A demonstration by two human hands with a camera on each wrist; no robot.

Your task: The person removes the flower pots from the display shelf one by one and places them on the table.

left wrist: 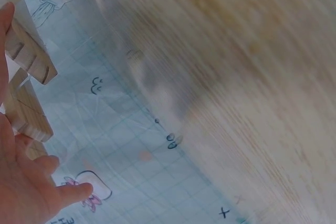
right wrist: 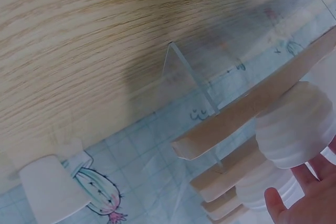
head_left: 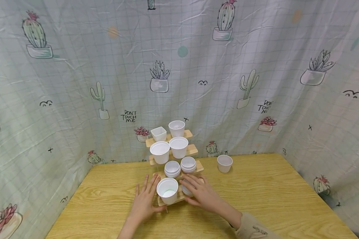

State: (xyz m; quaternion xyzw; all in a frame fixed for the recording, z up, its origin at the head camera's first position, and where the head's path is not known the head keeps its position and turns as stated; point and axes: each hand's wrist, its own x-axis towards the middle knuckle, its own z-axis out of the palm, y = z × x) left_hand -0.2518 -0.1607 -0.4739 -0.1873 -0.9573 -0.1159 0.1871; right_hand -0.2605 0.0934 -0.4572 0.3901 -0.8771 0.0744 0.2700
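A stepped stand with wooden boards (head_left: 193, 150) and clear side supports (right wrist: 194, 77) holds white pots in pairs. My left hand (head_left: 144, 199) lies at the stand's left end, fingers spread and fairly straight, fingertips at the board ends and thumb by the lowest board's front. Beside it, on that board, sits a white round pot (head_left: 167, 191) with green marks inside. At the board's right end my right hand (head_left: 201, 194) holds a small ribbed white pot (right wrist: 294, 124), fingers over its far side and thumb in front. The hand mostly hides this pot in the head view.
Small ribbed pots (head_left: 172, 169) stand one board up, with larger round pots (head_left: 159, 152) above. On the top board are a square pot (head_left: 158, 134) and a round pot (head_left: 177, 128). Another pot (head_left: 224, 163) stands on the wooden table (head_left: 257, 186), before a cactus-print curtain (head_left: 197, 106).
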